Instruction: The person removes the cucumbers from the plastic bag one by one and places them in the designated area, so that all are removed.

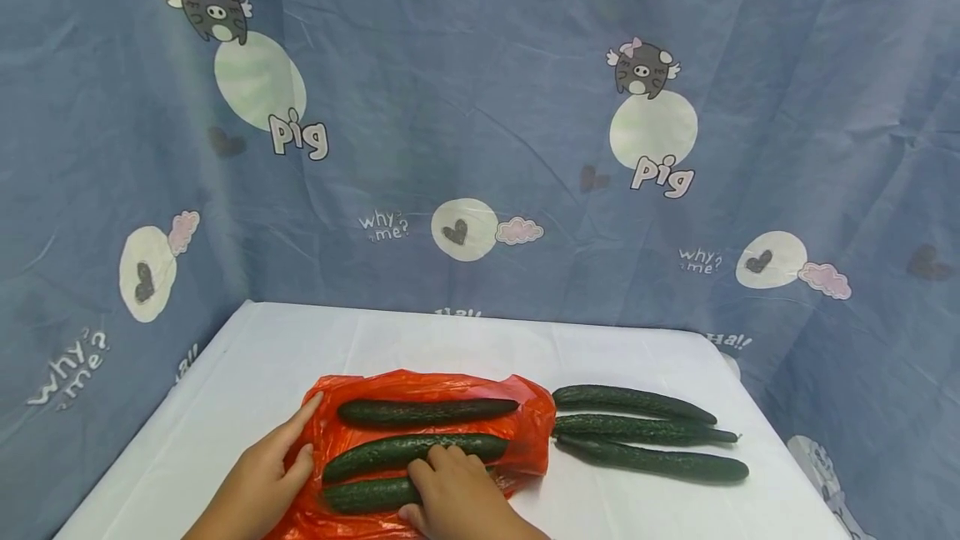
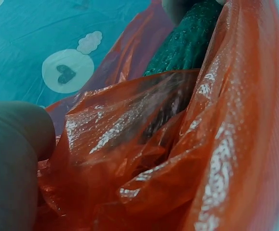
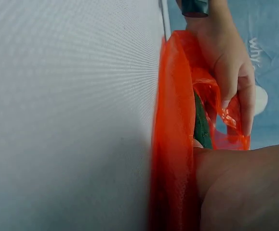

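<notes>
A red plastic bag lies spread on the table with three cucumbers on it: one at the back, a middle one and a front one. The left hand is at the bag's left edge, thumb and fingers apart; in the right wrist view that hand holds the bag's edge. My right hand grips the front cucumber near its right part, fingers bent over it. In the left wrist view, red film covers part of a cucumber.
Three more cucumbers lie side by side on the white table, right of the bag, their left ends close to its edge. A blue patterned cloth hangs behind the table and along both sides.
</notes>
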The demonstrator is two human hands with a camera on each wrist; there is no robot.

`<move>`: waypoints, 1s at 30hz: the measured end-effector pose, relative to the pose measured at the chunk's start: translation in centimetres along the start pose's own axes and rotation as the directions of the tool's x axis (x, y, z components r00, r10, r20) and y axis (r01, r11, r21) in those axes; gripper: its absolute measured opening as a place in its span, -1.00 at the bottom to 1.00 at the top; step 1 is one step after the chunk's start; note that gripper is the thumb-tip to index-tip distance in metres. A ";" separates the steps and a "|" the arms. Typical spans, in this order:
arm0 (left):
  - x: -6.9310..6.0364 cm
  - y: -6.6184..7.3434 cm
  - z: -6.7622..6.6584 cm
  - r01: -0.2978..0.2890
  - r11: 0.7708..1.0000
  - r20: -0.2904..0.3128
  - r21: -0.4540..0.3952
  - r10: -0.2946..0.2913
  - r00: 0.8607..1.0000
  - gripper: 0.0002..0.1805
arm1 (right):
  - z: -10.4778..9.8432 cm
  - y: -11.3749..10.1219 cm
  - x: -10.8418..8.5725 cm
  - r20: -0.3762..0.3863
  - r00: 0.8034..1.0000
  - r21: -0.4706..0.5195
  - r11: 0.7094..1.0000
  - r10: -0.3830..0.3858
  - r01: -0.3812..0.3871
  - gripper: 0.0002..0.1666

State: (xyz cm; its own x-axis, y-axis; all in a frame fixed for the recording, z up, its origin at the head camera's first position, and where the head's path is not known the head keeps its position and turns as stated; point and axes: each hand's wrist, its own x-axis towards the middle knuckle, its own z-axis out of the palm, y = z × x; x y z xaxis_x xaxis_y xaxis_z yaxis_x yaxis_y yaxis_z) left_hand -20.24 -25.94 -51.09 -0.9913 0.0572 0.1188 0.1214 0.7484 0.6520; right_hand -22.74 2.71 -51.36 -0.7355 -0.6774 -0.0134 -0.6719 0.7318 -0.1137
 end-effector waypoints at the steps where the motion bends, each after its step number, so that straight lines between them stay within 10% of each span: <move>1: 0.0 0.0 0.0 0.005 1.000 0.003 -0.001 -0.005 1.000 -0.25 | 0.0 0.0 0.0 0.002 1.000 0.004 1.000 -0.001 0.001 -0.54; 30: -0.3 0.1 0.0 -0.021 1.000 -0.022 0.002 0.021 1.000 -0.25 | -1.0 0.4 -0.6 -0.086 0.995 0.139 0.990 0.043 -0.031 -0.50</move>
State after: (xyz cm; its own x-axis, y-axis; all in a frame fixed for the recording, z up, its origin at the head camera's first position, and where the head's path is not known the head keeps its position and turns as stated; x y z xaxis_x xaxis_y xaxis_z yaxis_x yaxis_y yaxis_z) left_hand -19.97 -25.88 -51.06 -0.9871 0.0586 0.1491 0.1423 0.7486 0.6476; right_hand -22.69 3.46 -50.36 -0.7683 -0.6365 0.0674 -0.6306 0.7348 -0.2500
